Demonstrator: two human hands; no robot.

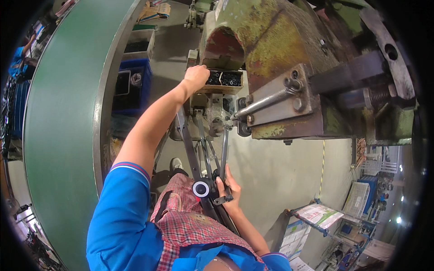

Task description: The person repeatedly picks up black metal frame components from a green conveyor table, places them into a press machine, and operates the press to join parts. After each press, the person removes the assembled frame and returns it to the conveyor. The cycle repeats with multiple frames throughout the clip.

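Observation:
My left hand (196, 77) reaches over the left end of a small wooden box (226, 90), its fingers curled. Whatever they may hold is hidden. Small dark ring-shaped parts (231, 80) fill the box, which is mounted on the machine. My right hand (232, 189) is closed round the lower part of a folding frame of dark metal tubes (190, 147), thumb and fingers on either side. A black round hub with a white ring (200, 189) sits on the frame, left of that hand. The frame's upper end lies by a metal fixture (218, 118) beneath the box.
A large worn green machine (275, 49) with a steel lever arm (266, 103) stands ahead and right. Along my left runs a green-topped bench (63, 126). A blue crate (143, 86) stands between bench and machine. Racks with papers (318, 216) are at lower right.

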